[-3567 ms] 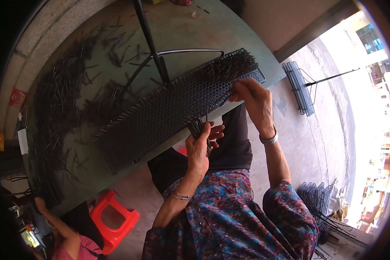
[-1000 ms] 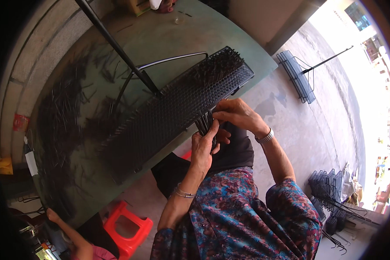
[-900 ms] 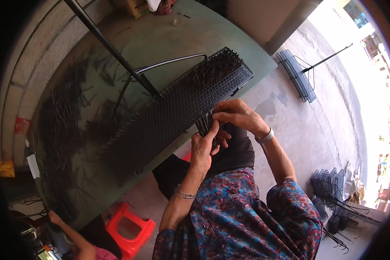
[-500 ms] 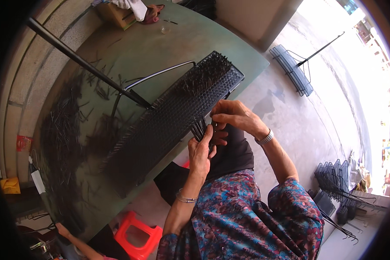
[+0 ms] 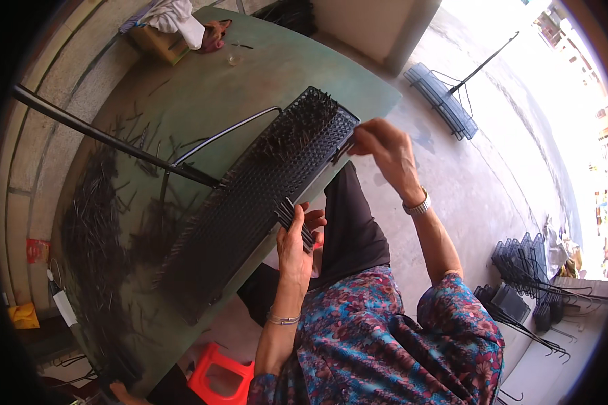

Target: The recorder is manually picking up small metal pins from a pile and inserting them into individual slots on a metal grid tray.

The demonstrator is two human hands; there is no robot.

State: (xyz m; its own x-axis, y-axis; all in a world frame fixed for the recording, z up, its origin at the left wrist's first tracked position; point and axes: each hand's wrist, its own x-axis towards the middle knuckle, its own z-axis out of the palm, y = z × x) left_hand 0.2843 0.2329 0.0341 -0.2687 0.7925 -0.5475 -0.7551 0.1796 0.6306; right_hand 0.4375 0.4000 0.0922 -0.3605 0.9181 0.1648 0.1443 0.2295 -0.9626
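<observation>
A long black perforated rack [image 5: 250, 196] lies slantwise on the green table, with dark bristle-like strips [image 5: 304, 121] standing up at its far right end. A black rod handle [image 5: 101, 138] and a bent metal brace run from the rack toward the left. My left hand [image 5: 294, 250] is closed around a bundle of thin black strips [image 5: 289, 214] by the rack's near edge. At the rack's right corner, my right hand [image 5: 385, 152] has its fingers pinched together. What they hold, if anything, is too small to make out.
Loose black strips [image 5: 94, 209] lie heaped on the left of the green table [image 5: 203, 74]. A red stool [image 5: 223, 371] stands below its near edge. A similar rack [image 5: 442, 101] rests on the floor at right, with more racks [image 5: 520, 263] lower right. Another person's hand [image 5: 121, 391] shows at lower left.
My right hand has moved from beside the bundle, up and away to the rack's right corner. My left hand still holds the strips. The view has shifted slightly.
</observation>
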